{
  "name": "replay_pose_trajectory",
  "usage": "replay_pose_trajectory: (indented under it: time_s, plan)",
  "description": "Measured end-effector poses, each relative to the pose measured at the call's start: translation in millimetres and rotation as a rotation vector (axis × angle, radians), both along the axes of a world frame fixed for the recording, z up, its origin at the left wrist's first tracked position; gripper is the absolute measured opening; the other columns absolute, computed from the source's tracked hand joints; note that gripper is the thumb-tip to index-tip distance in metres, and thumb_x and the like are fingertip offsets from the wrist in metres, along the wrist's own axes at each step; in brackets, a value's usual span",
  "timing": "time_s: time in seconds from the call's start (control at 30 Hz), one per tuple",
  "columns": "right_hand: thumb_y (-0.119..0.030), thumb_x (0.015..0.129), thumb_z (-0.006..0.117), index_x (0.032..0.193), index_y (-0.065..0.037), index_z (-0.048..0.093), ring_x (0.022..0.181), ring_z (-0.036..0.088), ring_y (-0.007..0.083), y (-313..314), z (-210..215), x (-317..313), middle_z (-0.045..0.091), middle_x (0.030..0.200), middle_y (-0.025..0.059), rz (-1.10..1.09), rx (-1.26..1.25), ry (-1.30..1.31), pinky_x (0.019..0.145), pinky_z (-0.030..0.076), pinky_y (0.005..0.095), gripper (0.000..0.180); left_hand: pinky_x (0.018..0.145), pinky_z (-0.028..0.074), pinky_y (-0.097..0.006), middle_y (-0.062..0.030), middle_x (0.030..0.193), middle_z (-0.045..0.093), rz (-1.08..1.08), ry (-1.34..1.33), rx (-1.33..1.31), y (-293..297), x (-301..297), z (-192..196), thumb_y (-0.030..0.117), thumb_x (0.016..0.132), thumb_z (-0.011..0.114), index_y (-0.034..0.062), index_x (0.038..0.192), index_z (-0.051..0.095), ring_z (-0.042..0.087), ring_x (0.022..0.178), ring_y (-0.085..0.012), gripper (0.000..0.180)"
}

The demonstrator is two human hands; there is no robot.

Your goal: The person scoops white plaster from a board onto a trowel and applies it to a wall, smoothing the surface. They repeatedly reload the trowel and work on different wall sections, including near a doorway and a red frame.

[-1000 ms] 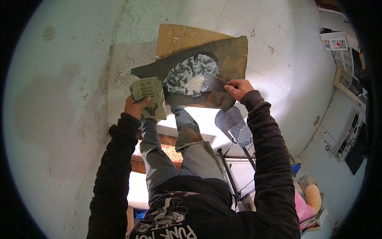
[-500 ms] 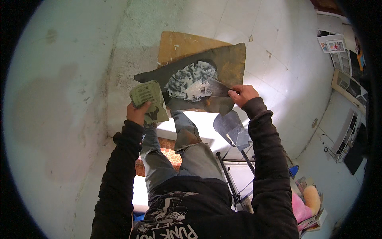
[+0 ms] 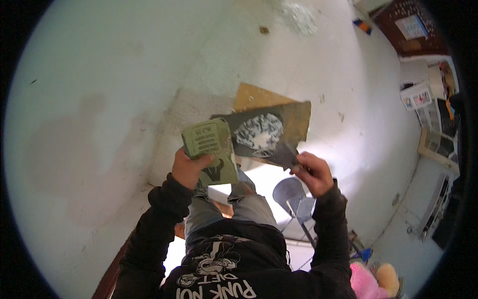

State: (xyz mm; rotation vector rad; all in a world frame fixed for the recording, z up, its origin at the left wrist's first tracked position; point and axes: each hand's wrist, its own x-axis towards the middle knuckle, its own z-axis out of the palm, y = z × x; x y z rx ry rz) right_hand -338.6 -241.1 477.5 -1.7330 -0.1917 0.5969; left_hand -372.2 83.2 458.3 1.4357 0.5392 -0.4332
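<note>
My left hand (image 3: 186, 168) grips a green sheet of sandpaper (image 3: 225, 162), its printed back facing up and its edges worn. The thumb lies across the face of the sheet. In my right hand (image 3: 316, 174) is a putty knife (image 3: 285, 154), pinched near its handle, with the blade pointing left. The blade is at the lower right edge of a patch of white putty (image 3: 260, 130). This putty lies smeared over a dark, ragged-edged board (image 3: 297, 117). The sandpaper covers the board's lower left corner from view.
A tan wooden board (image 3: 251, 95) sticks out from behind the dark one. Beneath my right hand stands a grey bucket (image 3: 288, 192) beside a metal frame. A pale wall (image 3: 74, 124) rises on the left. Shelves and a pink plush thing (image 3: 366, 280) are at the right.
The putty knife has drawn back toward the lower right edge of the putty. The sandpaper has come right and now overlaps the board. My view has tilted up, showing more floor beyond.
</note>
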Motion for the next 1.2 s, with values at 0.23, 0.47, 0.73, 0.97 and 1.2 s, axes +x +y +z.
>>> replay_pose_trajectory:
  time_s: [0.23,0.47,0.73,0.97,1.2]
  plan:
    - [0.008,0.078,0.064,0.108,-0.005,0.067,0.077,0.058,0.0203,84.8,117.1,-48.8,0.053,0.094,0.0117,-0.092,-0.204,-0.706,0.064,0.048,0.0273,0.032,0.080,0.051,-0.029,-0.0106,0.098,0.068,0.158,-0.235,0.013,27.4,-11.6,151.0,0.002,0.080,0.065,-0.0040,0.106,0.061,0.064,0.086,-0.0163,0.027]
    - [0.011,0.075,0.064,0.112,-0.006,0.065,0.082,0.057,0.0225,146.4,168.0,-99.9,0.053,0.098,0.0127,-0.221,-0.260,-0.813,0.071,0.049,0.0290,0.041,0.077,0.052,-0.029,-0.0127,0.097,0.067,0.345,-0.499,0.104,51.7,-54.9,239.0,0.004,0.082,0.064,-0.0059,0.106,0.059,0.065,0.083,-0.0172,0.026]
    - [0.010,0.076,0.064,0.113,-0.006,0.065,0.083,0.058,0.0238,186.3,192.5,-133.7,0.054,0.097,0.0134,-0.230,-0.235,-0.869,0.073,0.049,0.0299,0.041,0.080,0.050,-0.032,-0.0110,0.099,0.066,0.481,-0.639,0.088,71.2,-98.8,267.6,0.007,0.083,0.064,-0.0041,0.110,0.058,0.063,0.088,-0.0185,0.030]
    - [0.009,0.075,0.062,0.115,-0.008,0.064,0.081,0.059,0.0257,199.3,186.6,-131.5,0.055,0.097,0.0153,-0.163,-0.237,-0.973,0.068,0.050,0.0316,0.044,0.077,0.051,-0.028,-0.0113,0.099,0.066,0.510,-0.792,0.052,81.0,-112.1,257.1,0.002,0.084,0.064,-0.0047,0.109,0.058,0.064,0.087,-0.0163,0.027]
    - [0.011,0.075,0.061,0.116,-0.008,0.064,0.080,0.058,0.0257,211.0,197.1,-136.3,0.054,0.095,0.0143,-0.115,-0.237,-1.006,0.068,0.049,0.0326,0.044,0.083,0.049,-0.034,-0.0101,0.103,0.065,0.508,-0.760,-0.164,98.8,-125.9,259.4,0.002,0.082,0.064,-0.0008,0.113,0.056,0.062,0.094,-0.0198,0.032]
